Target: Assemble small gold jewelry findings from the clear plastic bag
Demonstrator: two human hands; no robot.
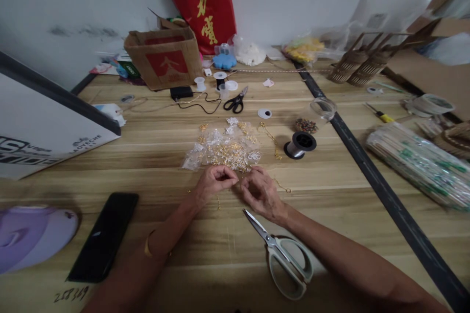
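Observation:
My left hand (pixel 217 179) is pinched closed, thumb against forefinger, at the front edge of a pile of jewelry findings (pixel 231 154). Facing it, my right hand (pixel 262 193) also has its fingertips together. Whatever sits between the fingertips of either hand is too small to make out. The findings are gold and silver pieces on and in clear plastic bags. A short gold chain (pixel 218 202) lies below my left hand, and another thin chain (pixel 282 186) lies just right of my right hand. Large pale-handled scissors (pixel 281 254) rest below my right hand.
A wire spool (pixel 300 145), a jar of beads (pixel 316 116) and black scissors (pixel 236 101) stand or lie behind my hands. At left are a phone (pixel 105 237), a purple-white object (pixel 36 237) and a white box (pixel 51 132). Wrapped sticks (pixel 418 164) lie at right.

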